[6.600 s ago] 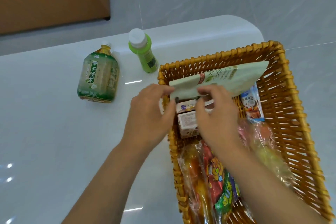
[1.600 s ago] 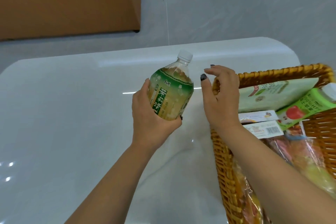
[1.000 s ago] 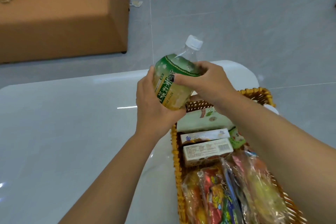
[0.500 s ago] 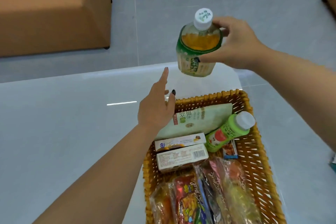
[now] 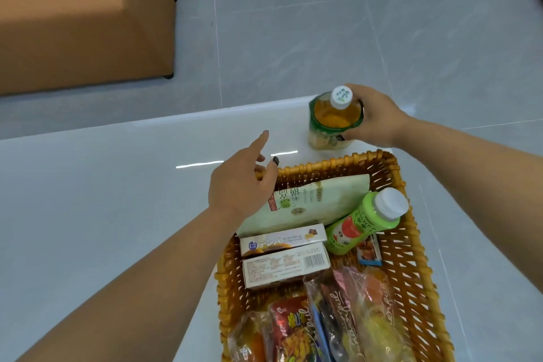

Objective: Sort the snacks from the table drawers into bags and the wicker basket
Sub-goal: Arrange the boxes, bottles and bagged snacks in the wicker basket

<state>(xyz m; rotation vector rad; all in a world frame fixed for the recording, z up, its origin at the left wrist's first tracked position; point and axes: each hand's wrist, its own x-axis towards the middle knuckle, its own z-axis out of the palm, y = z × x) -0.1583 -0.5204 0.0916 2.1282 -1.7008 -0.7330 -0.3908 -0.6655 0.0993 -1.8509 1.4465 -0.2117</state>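
Clear plastic tea bottle, green label, white cap [image 5: 333, 119]: upright at upper centre-right of frame, just beyond far rim of rectangular wicker basket [image 5: 411, 247], apparently resting on white glossy table [image 5: 88, 200]; contact not certain. Right hand [image 5: 374, 116] grips bottle's side. Left hand [image 5: 242, 182] holds nothing, fingers loosely extended, over basket's far-left corner.

Basket already holds: pale green flat pouch [image 5: 308, 203], small green juice bottle with white cap [image 5: 363, 222], two white cartons [image 5: 283, 256], several clear-wrapped snack packs [image 5: 323, 326] at lower frame.

Judgement: basket near full; tea bottle outside it, placement pending. Drawers, bags not in view; remainder unknown.
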